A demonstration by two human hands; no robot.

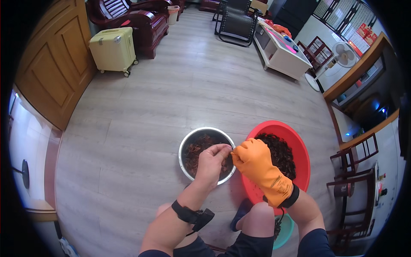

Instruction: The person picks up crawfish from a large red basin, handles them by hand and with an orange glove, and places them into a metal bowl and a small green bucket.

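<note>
My bare left hand (212, 159) pinches thumb and forefinger together over the right side of a round metal pot (182, 157). Reddish-brown pieces (196, 154), perhaps crayfish, lie in the pot. My right hand (257, 157), in an orange rubber glove, is closed in a fist and meets the left fingertips between the pot and a red plastic basin (301, 160). A small dark piece seems gripped where the hands meet, mostly hidden by the fingers. Dark crayfish-like pieces (281, 154) are heaped in the basin, partly behind the glove.
A teal bowl (287, 233) with dark pieces stands by my right knee. Wood-look floor (144, 112) spreads ahead. Farther off are a yellow suitcase (112, 49), a folding recliner (237, 24), a white low table (282, 51) and a fan (343, 54). Wooden chairs (353, 154) line the right.
</note>
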